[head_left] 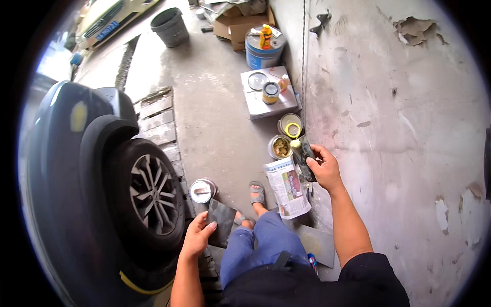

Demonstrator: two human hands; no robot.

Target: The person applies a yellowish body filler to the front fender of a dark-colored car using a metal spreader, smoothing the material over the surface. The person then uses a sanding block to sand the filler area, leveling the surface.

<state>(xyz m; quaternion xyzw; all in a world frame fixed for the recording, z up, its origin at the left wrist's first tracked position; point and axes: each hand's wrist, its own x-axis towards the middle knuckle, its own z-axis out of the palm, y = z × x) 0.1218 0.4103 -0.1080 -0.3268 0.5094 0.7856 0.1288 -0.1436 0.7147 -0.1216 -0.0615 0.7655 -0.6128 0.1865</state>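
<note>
My left hand [196, 236] grips a dark, flat, rectangular putty board [222, 224] by its left edge, low beside my left leg. In my right hand [326, 169] is a dark, flat putty spreader [304, 157], with a dab of pale yellow putty [295, 144] at its far end. This end is above the near rim of an open tub [281, 147] with yellowish-brown lumps inside. Just beyond stands a second tub [292, 124] with a bright yellow ring on it. A newspaper [286, 187] lies below my right hand.
To the left stands a grey-blue car body [61, 138] with a pale yellow patch [79, 116] and a wheel [156, 194]. A white-topped can [203, 191] is near my feet. Along the right wall [378, 123] are a white box [261, 107] and a blue drum [263, 55]. A bucket [170, 28] stands farther off.
</note>
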